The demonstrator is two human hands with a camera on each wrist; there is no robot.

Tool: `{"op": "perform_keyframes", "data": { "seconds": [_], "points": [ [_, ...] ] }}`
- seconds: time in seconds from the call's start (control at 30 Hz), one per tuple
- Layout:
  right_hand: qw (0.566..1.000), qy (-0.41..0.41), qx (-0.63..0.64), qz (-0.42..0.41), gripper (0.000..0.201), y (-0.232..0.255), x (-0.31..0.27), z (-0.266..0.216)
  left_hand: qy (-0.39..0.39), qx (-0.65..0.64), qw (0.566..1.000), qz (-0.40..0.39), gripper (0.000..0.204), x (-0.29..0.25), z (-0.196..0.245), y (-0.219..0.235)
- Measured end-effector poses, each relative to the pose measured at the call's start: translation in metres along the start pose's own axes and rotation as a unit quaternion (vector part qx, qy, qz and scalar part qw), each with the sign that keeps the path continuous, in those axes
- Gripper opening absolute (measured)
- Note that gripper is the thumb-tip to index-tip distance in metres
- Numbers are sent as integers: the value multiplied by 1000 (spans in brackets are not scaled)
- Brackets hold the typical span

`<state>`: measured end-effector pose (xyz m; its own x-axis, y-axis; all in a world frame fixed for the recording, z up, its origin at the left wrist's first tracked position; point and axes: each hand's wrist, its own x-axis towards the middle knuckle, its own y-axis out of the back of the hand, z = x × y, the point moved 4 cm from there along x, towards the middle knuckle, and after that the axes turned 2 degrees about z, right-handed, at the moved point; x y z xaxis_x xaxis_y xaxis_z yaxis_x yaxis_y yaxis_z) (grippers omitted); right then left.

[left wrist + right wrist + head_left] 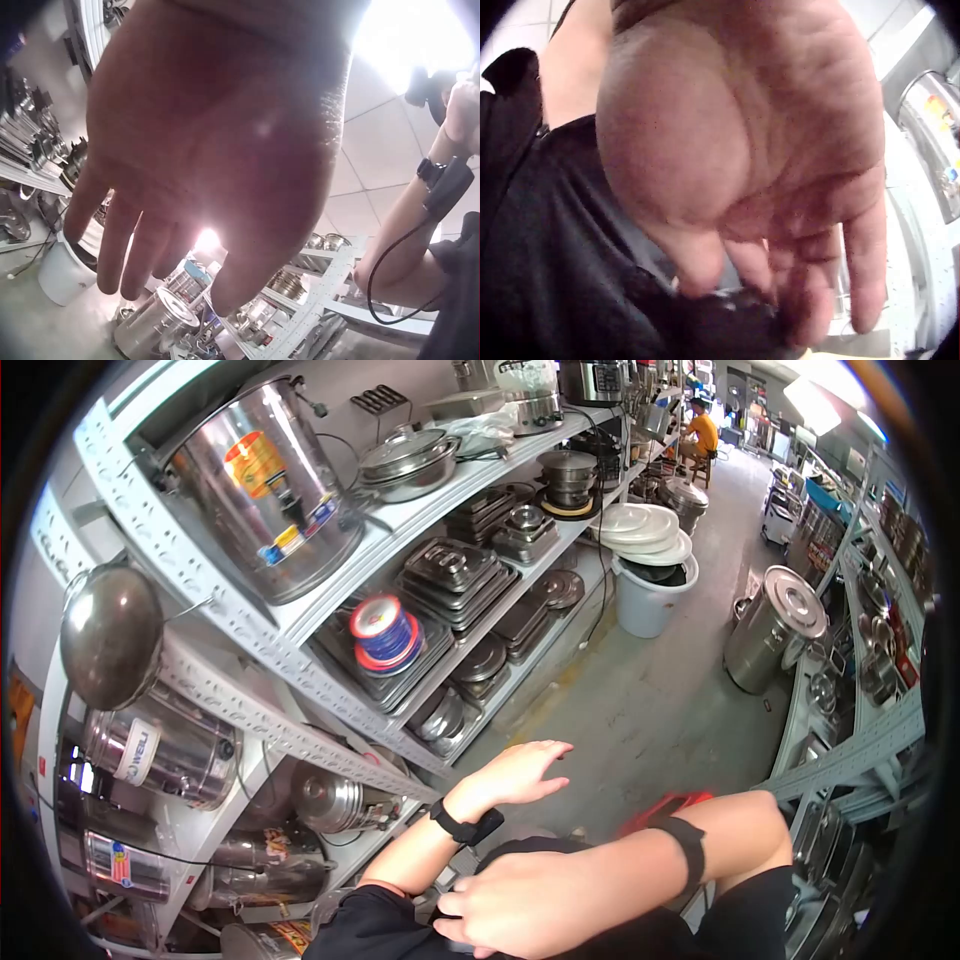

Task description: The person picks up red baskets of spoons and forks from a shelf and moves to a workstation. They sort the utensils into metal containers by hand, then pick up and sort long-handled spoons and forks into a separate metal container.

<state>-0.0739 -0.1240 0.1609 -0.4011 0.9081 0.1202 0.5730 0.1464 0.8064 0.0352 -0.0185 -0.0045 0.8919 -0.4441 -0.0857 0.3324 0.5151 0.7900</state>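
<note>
In the head view my left hand (pixel 515 770) reaches forward above the floor, holding nothing. Its fingers are extended with the thumb apart, and the left wrist view shows the bare palm (pixel 202 142). A black strapped device (pixel 467 822) sits on that wrist. Across the front of my body lies my right hand (pixel 510 905), fingers bent downward. In the right wrist view its fingertips are right at a dark, blurred thing (pixel 731 322) against the black clothing (pixel 570 225); I cannot tell whether they grip it. A black band (pixel 688 850) circles the right forearm.
Metal shelves (pixel 290 625) on the left hold steel pots, stacked trays (pixel 455 575) and a blue-red spool (pixel 385 635). A white bucket (pixel 645 610) and a tall lidded steel pot (pixel 765 640) stand along the aisle floor (pixel 640 710). A seated person (pixel 703 432) is far back.
</note>
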Motion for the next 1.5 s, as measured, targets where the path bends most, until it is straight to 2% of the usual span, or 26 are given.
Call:
{"op": "perform_keyframes", "data": {
  "seconds": [0.07,0.1,0.17,0.23,0.33,0.37,0.43,0.47,0.5,0.53,0.6,0.63,0.7,0.77,0.8,0.87,0.93,1.0,1.07,1.17,1.2,1.3,1.37,1.43,1.47,1.5],
  "points": [
    [988,102,16,113,25,-2,13,5,37,2,999,37,62,-15,-13,10],
    [995,55,55,60,25,26,-48,41,19,-75,995,57,62,72,2,-18],
    [995,26,24,90,21,38,-45,79,43,-75,994,59,61,86,-35,0],
    [997,29,42,52,25,74,-59,120,62,-71,994,63,60,102,-77,16],
    [993,49,60,88,35,111,-74,188,100,-44,989,99,56,130,-128,34],
    [984,19,96,146,34,143,-101,222,102,-46,988,104,56,140,-144,42],
    [975,-44,95,197,20,164,-122,293,163,-26,979,118,52,149,-189,65],
    [952,-131,182,208,14,174,-132,333,141,1,978,156,50,154,-225,63],
    [943,-165,154,246,14,175,-146,380,143,-4,977,156,50,159,-249,71],
    [929,-255,130,236,16,177,-159,422,181,15,969,170,50,162,-271,83],
    [900,-362,33,241,17,169,-187,508,242,16,947,212,53,168,-313,103],
    [901,-363,33,234,17,167,-198,540,252,-6,940,229,60,173,-331,112],
    [876,-434,-37,205,36,165,-210,601,277,12,919,281,71,184,-365,127],
    [879,-437,-47,184,44,162,-205,661,304,19,909,285,77,195,-393,134],
    [882,-437,-65,166,53,170,-202,685,325,31,898,294,83,202,-403,141],
    [886,-432,-19,168,56,196,-171,719,345,29,891,293,86,214,-413,157],
    [894,-400,6,200,60,198,-149,774,368,60,884,283,93,222,-427,158],
    [872,-407,83,257,61,198,-126,825,396,60,867,297,95,229,-449,144],
    [870,-422,92,237,62,197,-101,878,452,13,843,290,103,235,-458,142],
    [870,-442,102,192,67,210,-73,908,500,-70,817,279,110,239,-457,133],
    [873,-445,100,174,69,215,-68,914,460,-34,823,331,115,241,-466,118],
    [908,-384,51,163,73,210,-60,942,537,-46,788,298,115,252,-469,109],
    [917,-373,55,130,73,206,-60,943,557,-41,765,321,114,258,-465,105],
    [920,-361,35,145,75,207,-62,946,588,-13,743,319,115,266,-464,101],
    [923,-345,50,160,70,203,-62,948,567,-39,740,360,115,266,-462,100],
    [925,-343,55,152,70,201,-60,948,573,-44,735,358,115,267,-460,100]
  ]
}}
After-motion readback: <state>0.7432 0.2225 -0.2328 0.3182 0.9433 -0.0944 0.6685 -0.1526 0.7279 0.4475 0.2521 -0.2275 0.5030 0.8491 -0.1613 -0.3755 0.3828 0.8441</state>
